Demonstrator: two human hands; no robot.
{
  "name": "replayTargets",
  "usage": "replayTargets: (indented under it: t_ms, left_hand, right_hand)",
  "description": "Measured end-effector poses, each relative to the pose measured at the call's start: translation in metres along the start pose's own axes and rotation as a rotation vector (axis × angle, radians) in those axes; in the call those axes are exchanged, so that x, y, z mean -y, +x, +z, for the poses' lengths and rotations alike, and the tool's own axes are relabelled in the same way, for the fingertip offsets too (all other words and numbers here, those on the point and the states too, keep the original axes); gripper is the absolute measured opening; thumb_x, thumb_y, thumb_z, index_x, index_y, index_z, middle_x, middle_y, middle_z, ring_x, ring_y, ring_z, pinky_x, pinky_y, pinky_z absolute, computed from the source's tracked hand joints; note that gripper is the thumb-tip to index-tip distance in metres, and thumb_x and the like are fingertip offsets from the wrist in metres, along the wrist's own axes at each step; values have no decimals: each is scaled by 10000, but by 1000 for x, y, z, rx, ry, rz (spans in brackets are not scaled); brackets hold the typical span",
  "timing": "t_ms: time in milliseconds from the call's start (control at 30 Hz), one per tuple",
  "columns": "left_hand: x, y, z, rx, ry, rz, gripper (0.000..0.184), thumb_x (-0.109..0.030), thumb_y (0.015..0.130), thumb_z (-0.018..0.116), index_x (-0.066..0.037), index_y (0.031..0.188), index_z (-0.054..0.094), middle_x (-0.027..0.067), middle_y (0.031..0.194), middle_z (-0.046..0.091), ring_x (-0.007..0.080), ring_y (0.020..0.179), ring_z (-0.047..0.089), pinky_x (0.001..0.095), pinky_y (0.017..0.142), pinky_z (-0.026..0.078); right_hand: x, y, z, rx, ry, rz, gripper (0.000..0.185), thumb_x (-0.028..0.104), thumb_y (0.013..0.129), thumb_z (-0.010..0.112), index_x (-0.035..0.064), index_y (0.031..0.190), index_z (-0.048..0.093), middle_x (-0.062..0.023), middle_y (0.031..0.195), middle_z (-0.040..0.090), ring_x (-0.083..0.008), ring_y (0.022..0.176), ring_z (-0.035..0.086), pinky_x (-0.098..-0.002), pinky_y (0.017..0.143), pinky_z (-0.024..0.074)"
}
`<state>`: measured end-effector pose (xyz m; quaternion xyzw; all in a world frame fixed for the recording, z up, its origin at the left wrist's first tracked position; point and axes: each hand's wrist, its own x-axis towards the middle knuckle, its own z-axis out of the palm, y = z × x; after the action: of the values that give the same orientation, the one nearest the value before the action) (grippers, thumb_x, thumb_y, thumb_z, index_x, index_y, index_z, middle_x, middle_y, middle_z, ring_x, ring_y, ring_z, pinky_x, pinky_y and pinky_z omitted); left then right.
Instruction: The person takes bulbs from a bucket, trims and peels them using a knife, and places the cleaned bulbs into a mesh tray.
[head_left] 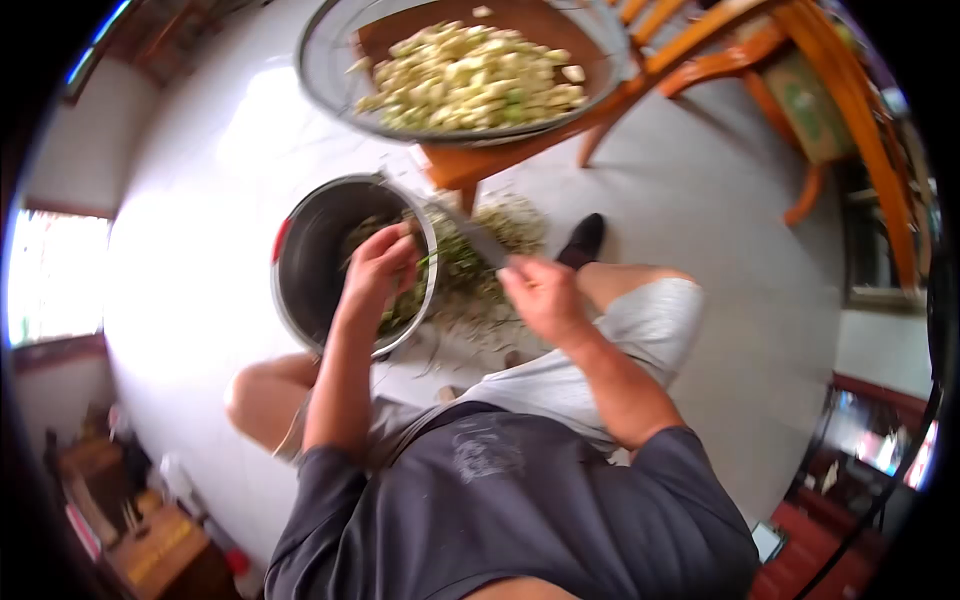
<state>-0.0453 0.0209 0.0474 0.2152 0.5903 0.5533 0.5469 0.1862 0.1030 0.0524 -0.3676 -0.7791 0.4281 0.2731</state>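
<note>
My left hand (pixel 383 262) is over the right side of a metal bucket (pixel 300 270), its fingers closed around a green plant stalk (pixel 424 260) that is mostly hidden and blurred. My right hand (pixel 545 298) grips a knife (pixel 482 238) by its handle. The blade points up and to the left, toward the bucket's rim, apart from my left hand. Inside the bucket lie dark green leafy scraps (pixel 400 312). More stalks and pale trimmings (pixel 510 225) are heaped on the floor just right of the bucket.
A wide round sieve (pixel 345 122) full of pale chopped vegetable pieces (pixel 475 78) rests on a wooden chair (pixel 460 160) ahead. Another wooden chair (pixel 765 50) stands at the upper right. My knees flank the bucket and the heap. Boxes (pixel 165 550) are at the lower left.
</note>
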Motion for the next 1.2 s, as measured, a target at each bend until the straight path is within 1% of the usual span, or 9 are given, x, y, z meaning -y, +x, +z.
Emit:
replayTargets:
  t_ms: [100,233,333,433,533,667,767,1033,1200]
  left_hand:
    - [16,-9,-2,87,-139,-1,179,-175,939,536,-41,1049,580,-3,681,543,68,519,496,190,410,347]
    - [23,-6,17,45,-191,-67,157,-139,945,520,-10,1019,569,42,745,601,85,535,520,198,418,367]
    - [30,-9,23,153,-145,-27,149,-129,940,525,0,1003,566,67,761,612,95,538,525,209,423,376]
    - [38,-8,30,159,-96,-14,171,-118,932,534,16,1033,567,78,758,606,100,531,521,221,420,375]
    - [42,-8,38,172,-213,39,192,-109,922,547,32,1051,569,65,724,591,98,515,508,222,413,362]
    - [49,-5,33,166,-98,82,230,-101,887,564,37,1071,579,56,708,575,93,516,510,206,421,352]
    - [50,-6,37,115,-52,96,227,-123,892,579,36,1053,580,40,688,568,81,499,489,207,415,344]
    - [49,-7,37,88,140,169,201,-139,931,537,40,1016,568,24,673,555,70,511,471,217,448,368]
    - [54,-8,35,45,189,242,166,-123,906,560,10,1002,589,32,705,576,60,520,484,201,417,344]
  right_hand:
    - [9,-5,-2,-83,-64,-115,159,108,837,629,30,969,673,-127,710,605,-278,620,598,-340,558,469]
    - [-2,-2,-7,-42,-158,-261,224,6,785,651,9,1009,652,-118,750,613,-237,609,584,-306,551,457]
    - [3,-3,-8,-13,-211,-344,298,-18,736,649,27,1031,639,-105,764,608,-265,651,590,-333,578,472]
    - [2,-5,-8,9,-302,-356,350,-22,698,651,46,1041,630,-90,768,605,-271,679,590,-354,603,481]
    - [-3,-7,-6,19,-327,-364,358,-7,694,658,52,1046,632,-81,744,582,-261,677,586,-360,602,484]
    - [-4,-11,-3,33,-339,-380,385,-4,683,665,53,1062,631,-78,736,561,-259,683,583,-362,600,486]
    - [-2,-12,-3,45,-367,-372,338,50,710,668,58,1047,638,-69,717,533,-252,686,576,-355,599,485]
    - [-3,-12,-1,48,-385,-381,332,53,712,671,56,1043,639,-70,715,529,-242,678,575,-346,587,485]
    - [-4,-14,0,34,-380,-401,353,37,697,672,51,1048,636,-73,723,528,-246,679,573,-346,587,483]
